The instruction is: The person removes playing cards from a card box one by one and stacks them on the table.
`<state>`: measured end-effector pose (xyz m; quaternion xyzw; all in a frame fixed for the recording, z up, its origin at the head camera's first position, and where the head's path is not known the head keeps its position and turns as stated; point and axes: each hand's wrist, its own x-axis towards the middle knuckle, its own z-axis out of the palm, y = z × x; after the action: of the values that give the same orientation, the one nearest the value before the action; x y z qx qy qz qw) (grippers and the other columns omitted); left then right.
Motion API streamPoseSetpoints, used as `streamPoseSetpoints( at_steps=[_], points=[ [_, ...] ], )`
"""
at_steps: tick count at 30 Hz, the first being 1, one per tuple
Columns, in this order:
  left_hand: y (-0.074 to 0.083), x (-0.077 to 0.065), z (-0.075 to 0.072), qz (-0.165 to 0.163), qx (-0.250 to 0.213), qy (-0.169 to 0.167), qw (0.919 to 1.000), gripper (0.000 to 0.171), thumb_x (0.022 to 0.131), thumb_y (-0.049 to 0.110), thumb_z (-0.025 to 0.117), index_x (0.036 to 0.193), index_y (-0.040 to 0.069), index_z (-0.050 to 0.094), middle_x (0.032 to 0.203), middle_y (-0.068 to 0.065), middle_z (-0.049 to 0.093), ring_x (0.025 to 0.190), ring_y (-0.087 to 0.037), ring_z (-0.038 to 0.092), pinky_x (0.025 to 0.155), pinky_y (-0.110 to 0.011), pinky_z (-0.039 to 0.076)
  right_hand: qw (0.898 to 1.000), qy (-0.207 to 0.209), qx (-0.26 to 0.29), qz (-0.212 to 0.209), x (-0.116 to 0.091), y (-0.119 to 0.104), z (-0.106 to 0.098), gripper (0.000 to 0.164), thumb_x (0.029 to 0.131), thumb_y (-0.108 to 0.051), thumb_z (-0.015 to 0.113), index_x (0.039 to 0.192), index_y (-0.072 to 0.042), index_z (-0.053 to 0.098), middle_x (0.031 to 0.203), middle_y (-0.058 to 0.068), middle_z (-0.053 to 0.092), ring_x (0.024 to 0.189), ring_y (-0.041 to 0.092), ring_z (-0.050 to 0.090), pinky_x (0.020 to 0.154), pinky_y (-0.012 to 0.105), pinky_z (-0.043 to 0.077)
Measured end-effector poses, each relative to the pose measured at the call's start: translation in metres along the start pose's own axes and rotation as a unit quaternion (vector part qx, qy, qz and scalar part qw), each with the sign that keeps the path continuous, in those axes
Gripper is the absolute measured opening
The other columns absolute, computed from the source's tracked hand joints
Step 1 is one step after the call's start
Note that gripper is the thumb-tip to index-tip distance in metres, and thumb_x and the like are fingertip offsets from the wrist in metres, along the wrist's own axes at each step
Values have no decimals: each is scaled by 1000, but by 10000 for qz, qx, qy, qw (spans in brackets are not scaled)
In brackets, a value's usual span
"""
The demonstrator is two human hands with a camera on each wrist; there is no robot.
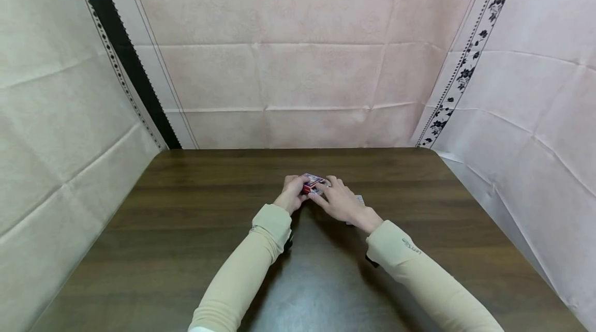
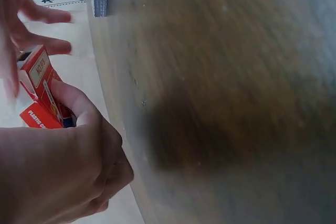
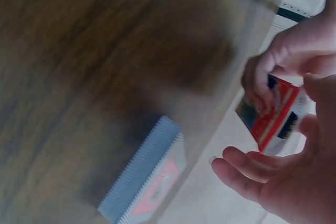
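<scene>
My left hand [image 1: 291, 192] grips a small red playing card box [image 1: 314, 181] by its side, thumb against one face. In the left wrist view the box [image 2: 46, 85] shows an end flap standing out and white lettering on the red card. Beside the box's other end is my right hand [image 1: 341, 201], fingers loosely spread and not closed round it; whether a fingertip touches the box is unclear. A deck of cards [image 3: 149, 174] with grey-blue edges sits on the table below my right hand, which partly hides it in the head view.
The brown wooden table [image 1: 209, 228] spreads out around both hands. Pale cloth [image 1: 298, 78] hangs behind its far edge and along both sides, with a black strip [image 1: 125, 53] at the left and a floral border [image 1: 465, 68] at the right.
</scene>
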<state>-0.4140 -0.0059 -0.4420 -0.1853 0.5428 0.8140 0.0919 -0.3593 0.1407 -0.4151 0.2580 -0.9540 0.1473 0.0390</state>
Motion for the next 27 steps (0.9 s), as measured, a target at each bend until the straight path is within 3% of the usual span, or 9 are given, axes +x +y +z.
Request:
streamPoseSetpoints(
  at_steps=[4, 9, 13, 17, 19, 22, 24, 25, 27],
  points=[
    [16, -34, 3, -38, 117, -185, 9998, 45, 94, 3, 54, 133, 5, 33, 136, -24, 44, 108, -29, 57, 90, -37, 56, 9994, -237, 65, 263, 2, 2, 6, 62, 99, -55, 41, 144, -13, 45, 151, 26, 30, 137, 42, 36, 106, 58, 39],
    [19, -40, -1, 151, -98, -159, 9997, 42, 92, -1, 51, 129, 2, 31, 131, -25, 45, 109, -30, 56, 100, -47, 50, 9997, 200, 139, 25, -1, 4, 6, 58, 95, -54, 50, 136, -13, 54, 145, 25, 39, 129, 40, 45, 101, 55, 46],
    [17, -29, -3, 181, -298, 29, 9994, 40, 91, -6, 50, 124, 2, 30, 125, -22, 46, 105, -29, 55, 100, -50, 49, 9964, 826, 88, -154, -3, 6, 4, 44, 91, -49, 61, 114, -12, 66, 131, 19, 51, 113, 32, 56, 86, 49, 55],
    [4, 0, -5, 239, -371, 103, 9990, 48, 88, -6, 55, 127, 4, 30, 128, -24, 46, 108, -32, 57, 94, -50, 53, 9948, 1009, 50, -112, -5, 6, 0, 33, 89, -40, 67, 100, -9, 65, 120, 16, 57, 100, 28, 58, 75, 44, 57],
    [-13, 38, -11, 307, -438, 126, 9985, 50, 85, -5, 58, 124, 7, 31, 123, -23, 50, 103, -32, 61, 86, -49, 57, 9958, 906, -54, -106, -6, 7, -3, 31, 87, -35, 68, 101, -8, 64, 115, 15, 60, 96, 28, 58, 74, 42, 56],
    [-46, 114, -28, 447, -749, -30, 9962, 54, 78, -2, 68, 115, 14, 33, 108, -20, 54, 87, -29, 66, 71, -46, 60, 9978, 641, -138, -109, -10, 8, -9, 34, 83, -27, 70, 109, -6, 62, 107, 14, 63, 93, 28, 57, 73, 41, 54],
    [-64, 156, -36, 402, -842, 38, 9956, 52, 79, 0, 69, 112, 14, 32, 106, -19, 56, 84, -29, 67, 70, -45, 60, 9986, 513, -128, -79, -13, 10, -14, 39, 82, -25, 70, 115, -6, 61, 102, 13, 64, 89, 27, 56, 72, 40, 52],
    [-64, 158, -38, 382, -927, 11, 9950, 50, 79, 0, 69, 111, 13, 33, 105, -20, 57, 84, -30, 68, 71, -45, 60, 9988, 480, -96, -29, -14, 11, -16, 42, 82, -24, 70, 118, -6, 61, 101, 13, 64, 88, 26, 56, 71, 40, 52],
    [-51, 133, -33, 303, -995, 76, 9945, 47, 83, 0, 67, 115, 10, 34, 109, -24, 59, 91, -32, 67, 79, -47, 59, 9987, 498, -20, 108, -17, 14, -21, 46, 82, -23, 69, 123, -6, 59, 103, 14, 63, 87, 26, 55, 69, 39, 51]
  ],
)
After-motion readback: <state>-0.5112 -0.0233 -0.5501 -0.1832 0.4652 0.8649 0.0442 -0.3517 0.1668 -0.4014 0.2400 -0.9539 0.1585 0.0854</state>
